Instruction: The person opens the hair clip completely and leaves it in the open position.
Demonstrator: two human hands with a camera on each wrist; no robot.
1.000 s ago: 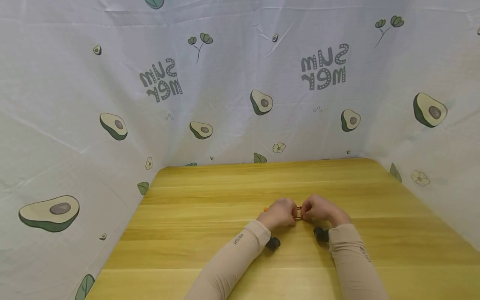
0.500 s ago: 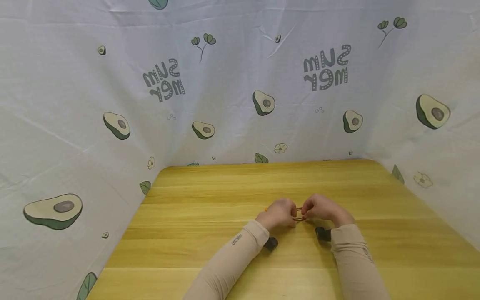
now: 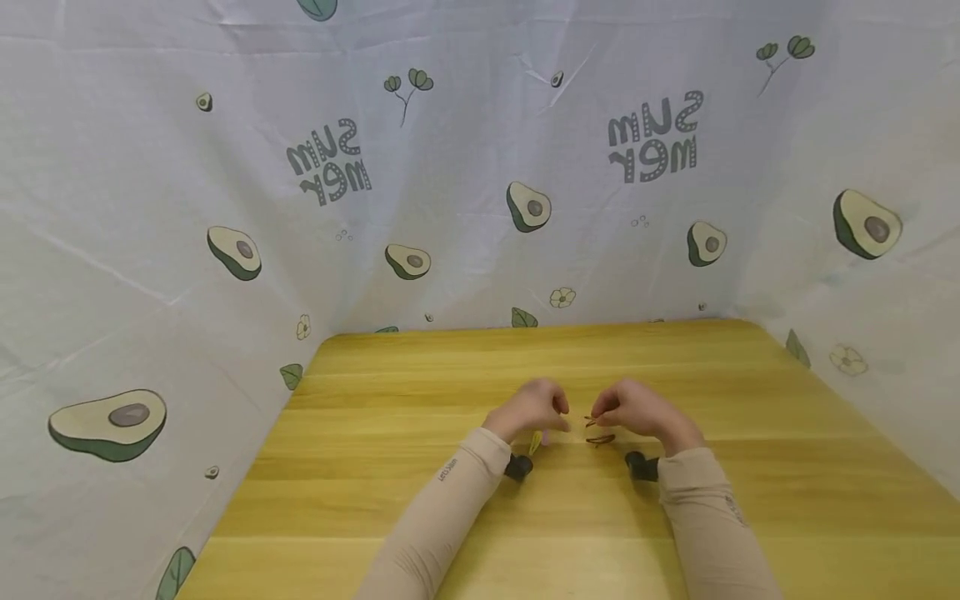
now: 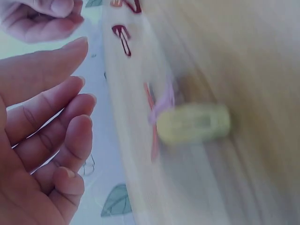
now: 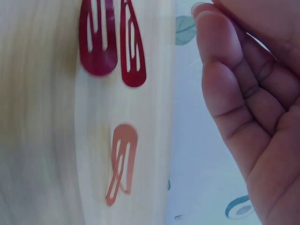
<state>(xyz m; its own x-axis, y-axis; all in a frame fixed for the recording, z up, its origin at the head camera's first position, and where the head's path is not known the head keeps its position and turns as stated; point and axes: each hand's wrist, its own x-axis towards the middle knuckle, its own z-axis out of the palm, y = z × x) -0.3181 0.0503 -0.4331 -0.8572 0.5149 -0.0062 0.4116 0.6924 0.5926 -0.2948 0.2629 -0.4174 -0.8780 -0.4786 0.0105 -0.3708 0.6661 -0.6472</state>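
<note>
Hovering empty, fingers loosely bent, the left hand [image 3: 534, 406] and right hand [image 3: 637, 407] flank a salmon-orange, metal-looking snap hair clip [image 5: 123, 145], probably light, springy; best pinched edgewise.

A Cloth-Walled Nook

The place looked like a small makeshift booth. Thin white cloth [image 3: 450, 150] closed in the back and both sides, its creases and soft folds showing it was hung fabric. Printed over it were avocados [image 3: 528, 207], leaves [image 3: 523, 317], flowers [image 3: 562, 297] and the word "summer" [image 3: 649, 137] (which read backwards). A wood-grained tabletop [image 3: 345, 475] filled the space between these walls. Whether a home or a studio surrounded it could not be told.
</note>
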